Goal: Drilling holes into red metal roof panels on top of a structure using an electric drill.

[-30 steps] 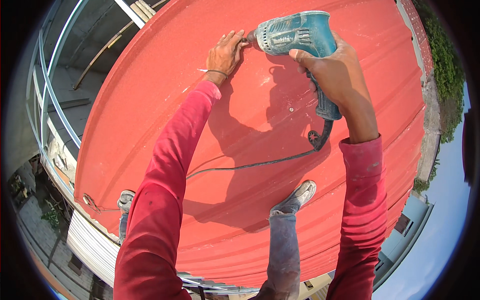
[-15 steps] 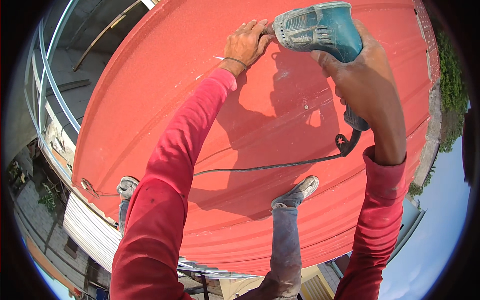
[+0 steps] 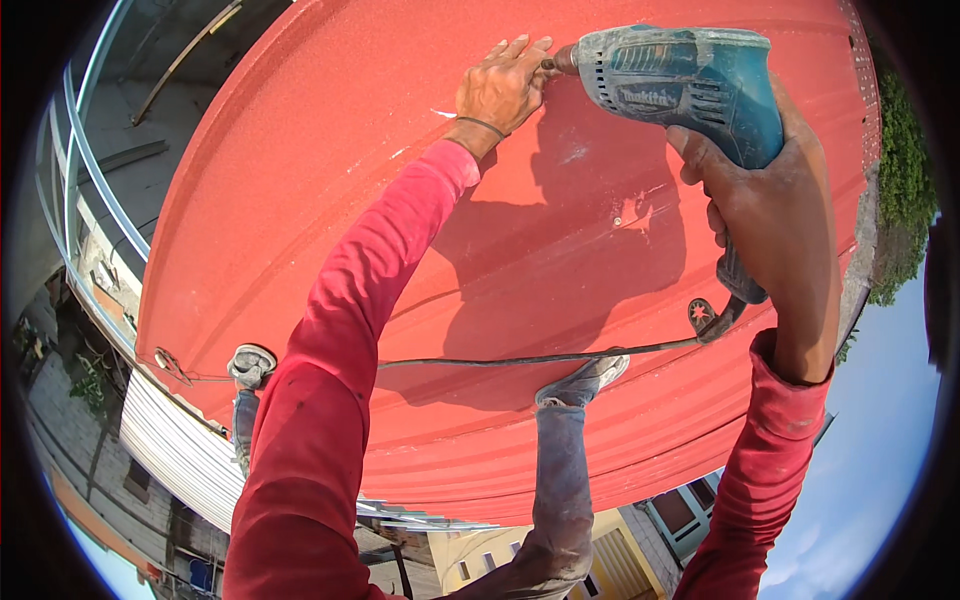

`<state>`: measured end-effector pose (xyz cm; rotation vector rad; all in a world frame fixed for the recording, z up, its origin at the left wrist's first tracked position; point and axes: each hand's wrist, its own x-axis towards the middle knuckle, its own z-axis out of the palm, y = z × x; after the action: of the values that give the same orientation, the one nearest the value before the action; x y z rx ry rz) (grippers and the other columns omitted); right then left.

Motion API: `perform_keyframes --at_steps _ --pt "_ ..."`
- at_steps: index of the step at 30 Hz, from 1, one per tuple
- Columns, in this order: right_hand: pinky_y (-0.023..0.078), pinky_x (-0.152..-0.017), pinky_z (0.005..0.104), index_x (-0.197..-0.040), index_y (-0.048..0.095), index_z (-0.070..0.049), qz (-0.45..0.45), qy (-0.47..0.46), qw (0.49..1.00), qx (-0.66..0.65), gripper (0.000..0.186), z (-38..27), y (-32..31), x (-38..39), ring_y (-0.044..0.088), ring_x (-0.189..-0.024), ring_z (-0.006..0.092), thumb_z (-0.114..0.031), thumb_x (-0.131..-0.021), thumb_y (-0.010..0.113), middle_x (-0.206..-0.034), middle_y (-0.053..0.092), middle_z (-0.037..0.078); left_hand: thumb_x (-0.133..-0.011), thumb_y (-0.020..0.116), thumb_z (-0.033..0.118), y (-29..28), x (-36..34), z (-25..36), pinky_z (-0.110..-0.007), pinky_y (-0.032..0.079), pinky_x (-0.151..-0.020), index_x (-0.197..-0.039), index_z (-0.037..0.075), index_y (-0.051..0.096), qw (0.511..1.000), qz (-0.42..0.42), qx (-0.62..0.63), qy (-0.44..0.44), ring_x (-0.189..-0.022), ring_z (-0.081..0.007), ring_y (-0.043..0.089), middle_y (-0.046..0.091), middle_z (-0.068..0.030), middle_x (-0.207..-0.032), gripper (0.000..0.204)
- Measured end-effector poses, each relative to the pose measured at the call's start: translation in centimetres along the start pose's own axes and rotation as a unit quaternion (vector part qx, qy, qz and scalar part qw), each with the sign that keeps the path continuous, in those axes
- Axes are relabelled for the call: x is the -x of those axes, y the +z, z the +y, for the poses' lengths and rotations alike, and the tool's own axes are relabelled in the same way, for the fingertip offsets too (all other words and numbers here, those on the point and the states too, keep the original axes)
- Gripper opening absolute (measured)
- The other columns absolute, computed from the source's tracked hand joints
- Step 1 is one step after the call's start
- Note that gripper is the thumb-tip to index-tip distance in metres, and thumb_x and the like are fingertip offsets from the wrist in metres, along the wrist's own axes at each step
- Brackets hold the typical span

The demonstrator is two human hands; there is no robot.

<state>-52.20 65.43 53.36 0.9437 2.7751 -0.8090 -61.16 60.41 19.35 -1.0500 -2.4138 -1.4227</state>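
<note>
A dusty teal power drill [image 3: 690,85] is gripped in my right hand [image 3: 780,205], fingers wrapped round its handle. Its body lies nearly level, with the nose and small socket-like tip pointing left. Stretched out on the red ribbed roof sheet [image 3: 300,200], my left hand [image 3: 497,97] has its fingers extended beside the drill's tip. The tip sits right next to the index finger; whether they touch I cannot tell. From the drill's handle a black cord [image 3: 560,357] runs left across the sheet and passes behind my left sleeve.
My shoes [image 3: 585,380] stand on the sloping sheet. One screw head [image 3: 617,221] shows in it. Curved metal tubing [image 3: 85,150] borders the left side, above a lower level. White corrugated sheeting [image 3: 175,450] lies below the edge. Green foliage [image 3: 900,190] grows beyond the right edge.
The drill and my right hand have shifted right and slightly down in view. More of the drill's tip shows, and the left hand's fingers look more spread.
</note>
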Motion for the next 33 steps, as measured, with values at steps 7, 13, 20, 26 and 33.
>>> perform_keyframes --at_steps 7,13,20,26,33 --pt "0.056 -0.075 0.0406 -0.118 0.061 0.001 0.031 0.007 0.999 -0.006 0.039 0.9 1.1 0.7 0.073 -0.084 0.0325 -0.009 -0.085 0.078 -0.097 0.074 0.020 -0.090 0.064 0.017 -0.6 0.0 0.1 -0.046 0.059 -0.094 -0.132 0.016 0.066 1.000 -0.020 -0.009 -0.010 -0.116 -0.0395 0.068 0.068 -0.0205 -0.128 0.042" --pt "0.057 -0.075 0.0422 -0.118 0.060 0.000 0.040 0.035 0.998 -0.029 0.039 -0.8 0.8 1.2 0.074 -0.087 0.0362 -0.008 -0.084 0.078 -0.097 0.074 0.021 -0.090 0.064 0.017 -1.4 0.4 0.7 -0.045 0.059 -0.093 -0.127 0.011 0.066 0.999 -0.036 -0.013 -0.014 -0.116 -0.0386 0.068 0.068 -0.0201 -0.129 0.037" --pt "0.055 -0.076 0.0356 -0.123 0.060 -0.002 0.035 0.022 0.999 0.034 0.041 0.1 1.3 1.7 0.071 -0.083 0.0216 -0.010 -0.087 0.079 -0.098 0.074 0.013 -0.098 0.064 0.029 -0.9 -0.7 0.1 -0.045 0.059 -0.094 -0.132 0.016 0.065 0.999 -0.017 -0.033 0.019 -0.115 -0.0386 0.068 0.069 -0.0210 -0.127 0.037" --pt "0.056 -0.077 0.0376 -0.126 0.058 -0.001 0.018 -0.001 0.997 0.081 0.044 -1.1 2.5 1.0 0.073 -0.085 0.0269 -0.007 -0.087 0.077 -0.099 0.073 0.018 -0.097 0.065 0.027 -0.6 0.5 -0.6 -0.044 0.059 -0.094 -0.132 0.015 0.063 0.999 -0.010 -0.024 0.023 -0.114 -0.0378 0.069 0.070 -0.0207 -0.125 0.037" --pt "0.057 -0.068 0.0381 -0.128 0.055 -0.002 -0.002 0.020 0.998 0.063 0.047 -1.4 1.9 1.2 0.073 -0.079 0.0281 -0.005 -0.086 0.077 -0.094 0.073 0.019 -0.099 0.060 0.035 -0.8 -0.2 -0.4 -0.043 0.055 -0.102 -0.136 0.012 0.062 0.999 -0.037 -0.027 0.017 -0.118 -0.0361 0.067 0.067 -0.0224 -0.130 0.044"
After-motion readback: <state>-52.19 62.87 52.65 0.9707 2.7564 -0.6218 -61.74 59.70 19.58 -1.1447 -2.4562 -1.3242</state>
